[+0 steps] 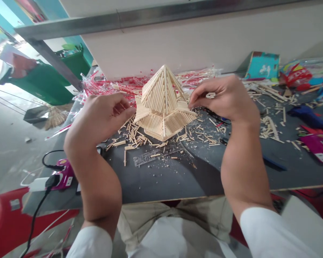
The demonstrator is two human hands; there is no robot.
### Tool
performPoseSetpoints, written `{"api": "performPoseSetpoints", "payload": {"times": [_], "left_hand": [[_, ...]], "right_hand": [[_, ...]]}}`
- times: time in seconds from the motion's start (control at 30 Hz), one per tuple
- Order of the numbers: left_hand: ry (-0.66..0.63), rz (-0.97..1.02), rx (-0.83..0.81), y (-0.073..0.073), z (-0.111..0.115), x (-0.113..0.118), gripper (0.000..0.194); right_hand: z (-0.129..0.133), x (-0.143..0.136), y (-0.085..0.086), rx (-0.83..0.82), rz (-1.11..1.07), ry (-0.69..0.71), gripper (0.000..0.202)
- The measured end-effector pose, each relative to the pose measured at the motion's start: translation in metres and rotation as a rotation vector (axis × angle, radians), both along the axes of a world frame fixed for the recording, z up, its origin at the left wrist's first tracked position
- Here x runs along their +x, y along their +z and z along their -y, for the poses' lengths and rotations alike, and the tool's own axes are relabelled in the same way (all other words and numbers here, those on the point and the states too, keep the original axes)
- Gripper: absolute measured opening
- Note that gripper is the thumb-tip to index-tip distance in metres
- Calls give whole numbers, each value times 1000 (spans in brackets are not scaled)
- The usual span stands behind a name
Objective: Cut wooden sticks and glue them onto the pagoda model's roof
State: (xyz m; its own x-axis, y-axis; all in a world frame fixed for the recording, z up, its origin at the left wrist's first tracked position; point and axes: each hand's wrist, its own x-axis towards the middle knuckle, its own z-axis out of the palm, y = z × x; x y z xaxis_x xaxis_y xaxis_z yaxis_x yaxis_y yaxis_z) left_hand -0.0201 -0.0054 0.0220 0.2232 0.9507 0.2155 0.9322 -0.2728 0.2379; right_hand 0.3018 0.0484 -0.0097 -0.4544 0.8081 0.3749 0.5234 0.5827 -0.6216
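A model pagoda (pixel 165 91) made of pale thin wooden sticks stands in front of me, with a pointed upper roof and a wider flared lower roof. A gap shows in the right side of its upper roof. At the left corner of the lower roof, my left hand (pixel 103 114) is closed, thumb and fingers pinching the edge. Opposite it, my right hand (pixel 224 96) pinches the right corner, its fingers curled. Short stick offcuts (pixel 137 134) lie scattered around the model's base. A clear ruler (pixel 160 154) lies just in front, bits of stick on it.
Red-and-clear plastic wrappers (pixel 97 84) heap behind the model. Purple power strips (pixel 63 173) with plugged cables sit at the left edge; another purple box (pixel 316 147) lies right. Blue-handled tools (pixel 310 116) and a teal card (pixel 262 65) are at right. Green bins (pixel 40 82) stand beyond the table (pixel 177 186).
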Motion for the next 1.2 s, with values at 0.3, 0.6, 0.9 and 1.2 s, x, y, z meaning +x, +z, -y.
{"api": "performPoseSetpoints", "payload": {"times": [0.3, 0.6, 0.9, 1.2], "left_hand": [[52, -173, -385, -31, -27, -31, 47], [-10, -167, -481, -50, -47, -11, 45], [177, -83, -251, -45, -48, -43, 31], [377, -43, -260, -70, -68, -50, 33]], "right_hand": [[-17, 11, -17, 60, 133, -246, 20], [-25, 15, -24, -20, 189, -230, 17], [-39, 15, -38, -56, 472, -263, 25], [-23, 12, -28, -427, 511, -104, 46]]}}
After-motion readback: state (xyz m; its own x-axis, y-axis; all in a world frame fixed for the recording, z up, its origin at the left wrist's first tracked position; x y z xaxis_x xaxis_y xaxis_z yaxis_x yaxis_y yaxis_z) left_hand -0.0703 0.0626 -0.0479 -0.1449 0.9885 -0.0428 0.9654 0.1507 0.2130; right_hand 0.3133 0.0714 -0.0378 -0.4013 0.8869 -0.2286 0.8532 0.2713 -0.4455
